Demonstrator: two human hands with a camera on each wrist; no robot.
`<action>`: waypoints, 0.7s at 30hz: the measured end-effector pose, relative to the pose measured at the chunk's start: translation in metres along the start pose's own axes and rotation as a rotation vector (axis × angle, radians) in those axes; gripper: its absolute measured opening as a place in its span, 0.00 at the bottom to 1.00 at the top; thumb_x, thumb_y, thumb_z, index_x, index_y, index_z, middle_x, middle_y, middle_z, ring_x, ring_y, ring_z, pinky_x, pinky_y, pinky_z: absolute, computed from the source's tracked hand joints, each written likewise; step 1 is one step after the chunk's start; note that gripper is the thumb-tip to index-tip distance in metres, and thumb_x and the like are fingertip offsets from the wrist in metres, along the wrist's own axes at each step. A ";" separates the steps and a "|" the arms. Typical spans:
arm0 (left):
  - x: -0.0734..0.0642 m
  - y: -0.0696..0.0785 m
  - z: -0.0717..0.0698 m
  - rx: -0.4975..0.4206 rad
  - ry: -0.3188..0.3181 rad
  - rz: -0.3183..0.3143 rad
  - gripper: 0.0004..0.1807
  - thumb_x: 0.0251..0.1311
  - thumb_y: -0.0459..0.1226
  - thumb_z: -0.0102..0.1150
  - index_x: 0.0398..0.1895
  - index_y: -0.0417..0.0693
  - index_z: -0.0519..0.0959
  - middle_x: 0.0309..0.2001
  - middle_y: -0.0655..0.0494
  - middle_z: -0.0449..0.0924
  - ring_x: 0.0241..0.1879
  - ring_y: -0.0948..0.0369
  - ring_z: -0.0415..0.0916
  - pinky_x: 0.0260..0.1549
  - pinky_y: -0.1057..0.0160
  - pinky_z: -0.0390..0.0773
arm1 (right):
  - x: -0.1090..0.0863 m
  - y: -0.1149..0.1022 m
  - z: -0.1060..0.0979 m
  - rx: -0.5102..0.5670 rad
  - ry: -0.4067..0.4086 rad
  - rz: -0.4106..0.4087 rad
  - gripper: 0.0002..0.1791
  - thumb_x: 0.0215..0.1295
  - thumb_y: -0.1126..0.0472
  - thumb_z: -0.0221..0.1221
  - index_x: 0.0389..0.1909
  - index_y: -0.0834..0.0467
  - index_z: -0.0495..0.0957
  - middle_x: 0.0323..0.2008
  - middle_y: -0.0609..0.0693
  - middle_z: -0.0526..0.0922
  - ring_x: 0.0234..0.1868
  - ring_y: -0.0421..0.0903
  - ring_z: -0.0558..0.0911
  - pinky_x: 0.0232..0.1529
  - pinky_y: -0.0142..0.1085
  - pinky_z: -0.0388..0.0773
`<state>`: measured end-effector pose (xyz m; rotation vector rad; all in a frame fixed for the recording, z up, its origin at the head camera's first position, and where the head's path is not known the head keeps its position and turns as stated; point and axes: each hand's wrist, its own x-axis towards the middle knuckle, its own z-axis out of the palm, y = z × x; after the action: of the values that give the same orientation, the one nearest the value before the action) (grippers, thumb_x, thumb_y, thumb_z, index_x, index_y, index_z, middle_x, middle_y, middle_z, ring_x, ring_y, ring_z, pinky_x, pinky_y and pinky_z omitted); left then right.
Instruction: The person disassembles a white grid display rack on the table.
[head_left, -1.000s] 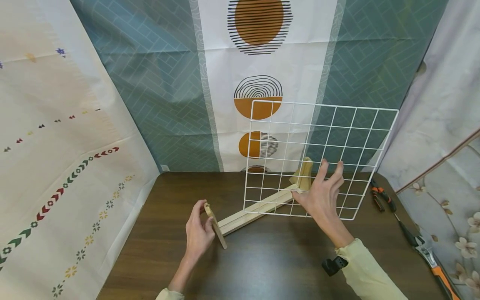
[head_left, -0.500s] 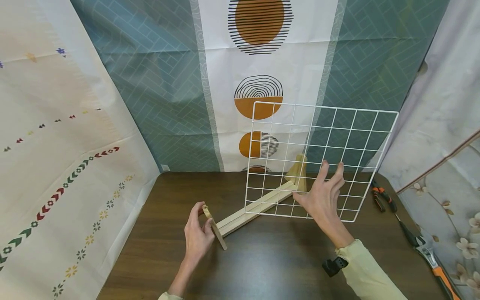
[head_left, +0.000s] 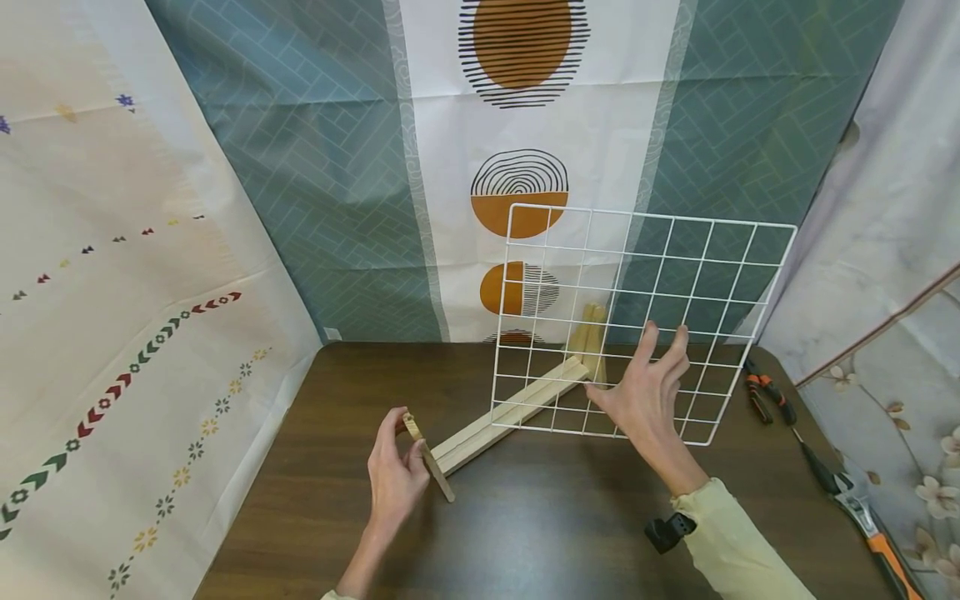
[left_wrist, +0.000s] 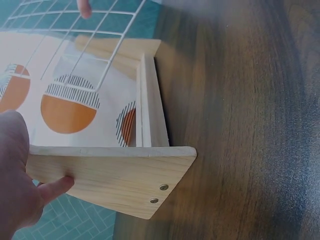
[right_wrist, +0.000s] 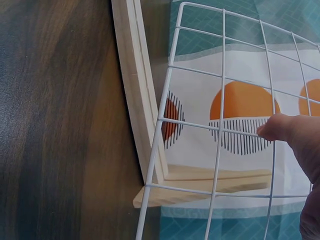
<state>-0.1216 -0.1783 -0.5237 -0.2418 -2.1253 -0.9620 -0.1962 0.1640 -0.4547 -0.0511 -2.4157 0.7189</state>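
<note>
At the near right, a black device (head_left: 670, 531) sits by the cuff of the right sleeve (head_left: 738, 546), and a wrench (head_left: 881, 543) lies along the desk's (head_left: 555, 533) right edge. The left hand (head_left: 393, 479), left of centre, pinches the near board (left_wrist: 125, 175) of a wooden frame between its fingers, with one fingertip on the outer face; two screws (left_wrist: 164, 187) show there. From this board, a rail (head_left: 517, 410) slants back and right across the middle of the desk. The right hand (head_left: 648, 404) holds a white grid (head_left: 655, 293) up on a tilt, fingers spread over the wires. The grid's lower left part crosses in front of the rail; whether they touch, I cannot tell. Through the wires shows the frame's far board (head_left: 592, 337). Pliers (head_left: 756, 396) lie on the right. Behind the desk hangs a patterned cloth (head_left: 360, 208).
</note>
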 end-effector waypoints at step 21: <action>-0.008 0.001 -0.005 0.018 0.046 0.008 0.34 0.43 0.17 0.64 0.60 0.33 0.71 0.46 0.42 0.77 0.43 0.51 0.78 0.23 0.64 0.78 | -0.002 0.002 0.007 -0.024 -0.050 0.041 0.75 0.25 0.51 0.85 0.74 0.62 0.46 0.74 0.69 0.32 0.64 0.76 0.51 0.44 0.71 0.69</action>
<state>-0.1128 -0.1797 -0.5265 -0.2171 -2.0888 -0.9342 -0.1994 0.1621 -0.4616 -0.0939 -2.4778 0.7170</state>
